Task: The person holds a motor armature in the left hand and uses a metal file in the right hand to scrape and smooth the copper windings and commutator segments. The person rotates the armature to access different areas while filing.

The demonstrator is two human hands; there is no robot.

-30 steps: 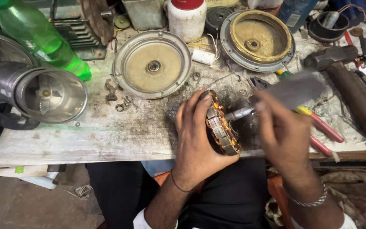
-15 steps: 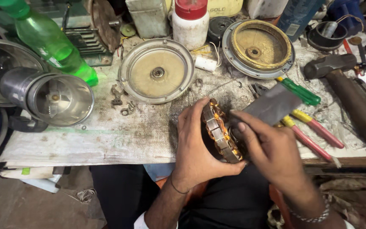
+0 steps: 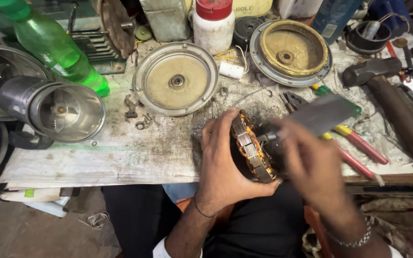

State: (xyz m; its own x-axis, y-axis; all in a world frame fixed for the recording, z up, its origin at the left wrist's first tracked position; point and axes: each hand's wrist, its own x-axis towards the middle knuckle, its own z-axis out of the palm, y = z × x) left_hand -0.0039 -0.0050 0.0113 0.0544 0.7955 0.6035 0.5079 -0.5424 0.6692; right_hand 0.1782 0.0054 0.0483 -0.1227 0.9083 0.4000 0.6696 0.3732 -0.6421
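Note:
My left hand (image 3: 223, 160) grips a round motor stator (image 3: 250, 145) with copper windings, held on edge at the near side of the workbench (image 3: 135, 153). My right hand (image 3: 314, 165), blurred by motion, holds a flat grey metal tool (image 3: 323, 113) whose lower end reaches the centre of the stator. Where the tool meets the stator is partly hidden by the blur.
Two round metal fan covers (image 3: 176, 83) (image 3: 292, 48) lie behind. A green bottle (image 3: 51, 45), a steel jar (image 3: 56, 107) and a white container (image 3: 212, 26) stand left and back. A hammer (image 3: 393, 102), screwdrivers (image 3: 354, 145) and pliers (image 3: 293, 101) lie right. Small nuts (image 3: 139, 119) are scattered.
The right hand with the grey tool has shifted down and left against the stator, and is now blurred. The left hand keeps its hold. The view has tilted slightly.

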